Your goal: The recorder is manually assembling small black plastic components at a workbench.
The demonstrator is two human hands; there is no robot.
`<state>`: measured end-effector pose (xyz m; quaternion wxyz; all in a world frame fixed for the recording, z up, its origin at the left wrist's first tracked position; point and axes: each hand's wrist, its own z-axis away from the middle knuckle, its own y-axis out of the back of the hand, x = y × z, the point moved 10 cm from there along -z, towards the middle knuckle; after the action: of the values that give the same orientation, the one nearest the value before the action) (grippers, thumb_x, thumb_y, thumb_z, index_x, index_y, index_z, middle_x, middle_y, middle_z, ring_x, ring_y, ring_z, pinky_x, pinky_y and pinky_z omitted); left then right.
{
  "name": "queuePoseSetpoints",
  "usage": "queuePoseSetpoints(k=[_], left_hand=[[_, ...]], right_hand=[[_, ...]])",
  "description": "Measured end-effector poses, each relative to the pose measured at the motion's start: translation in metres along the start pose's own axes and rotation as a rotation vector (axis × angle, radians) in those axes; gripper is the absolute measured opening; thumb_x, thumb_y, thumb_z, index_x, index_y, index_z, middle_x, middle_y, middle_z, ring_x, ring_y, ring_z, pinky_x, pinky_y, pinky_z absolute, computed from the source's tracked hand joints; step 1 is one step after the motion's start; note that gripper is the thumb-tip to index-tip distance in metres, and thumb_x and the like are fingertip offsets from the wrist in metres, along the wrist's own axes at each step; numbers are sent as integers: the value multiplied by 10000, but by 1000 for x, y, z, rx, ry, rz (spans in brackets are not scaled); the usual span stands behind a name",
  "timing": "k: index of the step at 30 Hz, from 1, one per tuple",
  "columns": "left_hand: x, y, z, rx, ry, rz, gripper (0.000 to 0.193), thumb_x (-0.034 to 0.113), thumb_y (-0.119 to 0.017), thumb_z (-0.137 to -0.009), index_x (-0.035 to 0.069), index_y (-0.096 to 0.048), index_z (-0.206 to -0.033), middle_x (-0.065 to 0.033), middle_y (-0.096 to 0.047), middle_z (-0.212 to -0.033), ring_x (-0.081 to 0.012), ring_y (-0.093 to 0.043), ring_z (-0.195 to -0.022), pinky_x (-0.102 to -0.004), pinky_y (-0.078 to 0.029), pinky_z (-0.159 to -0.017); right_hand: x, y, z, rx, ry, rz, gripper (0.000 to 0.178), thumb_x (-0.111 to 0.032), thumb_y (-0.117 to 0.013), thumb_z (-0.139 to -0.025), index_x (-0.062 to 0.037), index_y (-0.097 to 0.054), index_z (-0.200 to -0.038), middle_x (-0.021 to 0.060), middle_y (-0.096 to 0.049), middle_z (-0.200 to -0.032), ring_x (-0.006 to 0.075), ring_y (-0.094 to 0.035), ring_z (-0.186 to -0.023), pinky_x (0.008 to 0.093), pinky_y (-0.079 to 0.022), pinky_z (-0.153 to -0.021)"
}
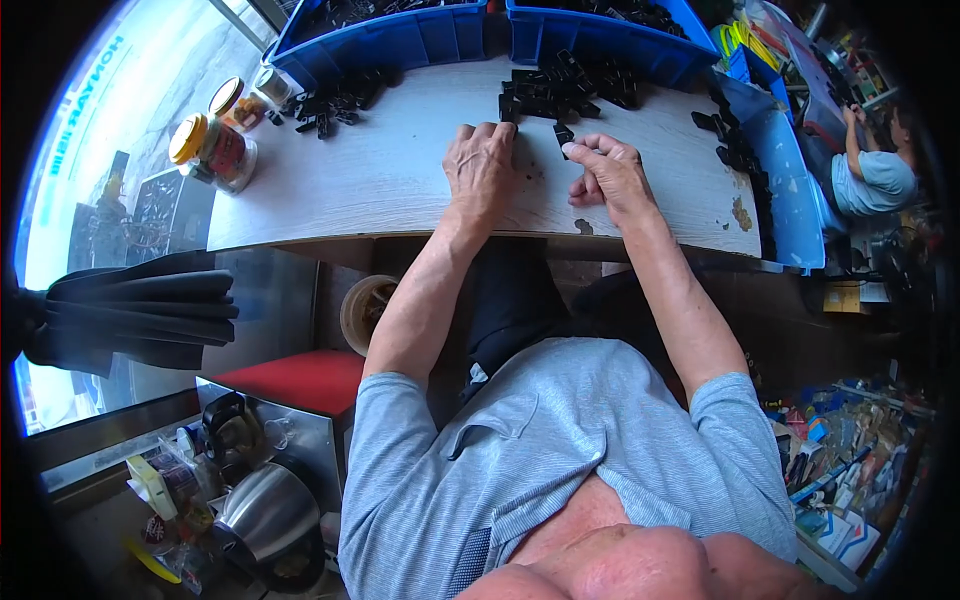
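Observation:
My right hand [612, 178] pinches a small black plastic part [562, 132] between thumb and forefinger, just above the table. My left hand [480, 165] rests on the tabletop with its fingers curled down. A black plastic part [508, 107] sticks out at its fingertips, on the near edge of the pile; the back of the hand hides the grip itself. Just beyond both hands lies that loose pile of black plastic parts [565, 88]. The two hands are apart, with a strip of pale wood-grain table [380, 175] between them.
Two blue bins [395, 42] of black parts stand along the far edge. More black parts lie far left [325, 112] and beside a blue tray [785, 165] on the right. Lidded jars [215, 155] stand at the left. Farther right, another person [872, 180] is at work.

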<state>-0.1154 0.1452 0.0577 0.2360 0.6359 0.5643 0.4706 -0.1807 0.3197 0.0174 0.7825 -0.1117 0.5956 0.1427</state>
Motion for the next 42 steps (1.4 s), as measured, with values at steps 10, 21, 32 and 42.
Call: queuePoseSetpoints(k=[10, 21, 32, 42], left_hand=[[-9, 3, 1, 37, 29, 77, 205, 220, -705, -914, 111, -734, -1085, -95, -731, -1037, -313, -648, -947, -412, -525, -840], [-10, -36, 9, -64, 337, 1082, 326, 110, -692, -949, 10, -664, -1258, -109, -749, -1054, -199, -722, -901, -296, -572, -805], [15, -53, 5, -12, 363, 1606, 273, 72, -669, -964, 3, -661, -1228, -76, -704, -1027, -113, -687, -884, -233, -592, -704], [13, -25, -4, 11, 41, 902, 220, 37, -681, -929, 13, -711, -1146, -112, -737, -1024, -187, -709, -878, -311, -568, -771]], right_hand=[[2, 0, 0, 2, -7, 24, 308, -240, -794, -864, -45, -680, -1073, -9, -547, -533, 127, -653, -514, 336, -617, -526], [5, -2, 0, -18, 40, -11, 278, -229, -775, -879, -37, -712, -1070, -13, -555, -559, 103, -613, -488, 313, -598, -518], [-2, -4, 0, -54, 119, -21, 210, -221, -772, -898, -42, -725, -998, 10, -631, -703, 69, -516, -489, 288, -560, -487], [2, -7, -9, -48, 56, 117, 425, -125, -760, -855, -21, -605, -1237, 29, -620, -675, 104, -544, -474, 311, -545, -471]])
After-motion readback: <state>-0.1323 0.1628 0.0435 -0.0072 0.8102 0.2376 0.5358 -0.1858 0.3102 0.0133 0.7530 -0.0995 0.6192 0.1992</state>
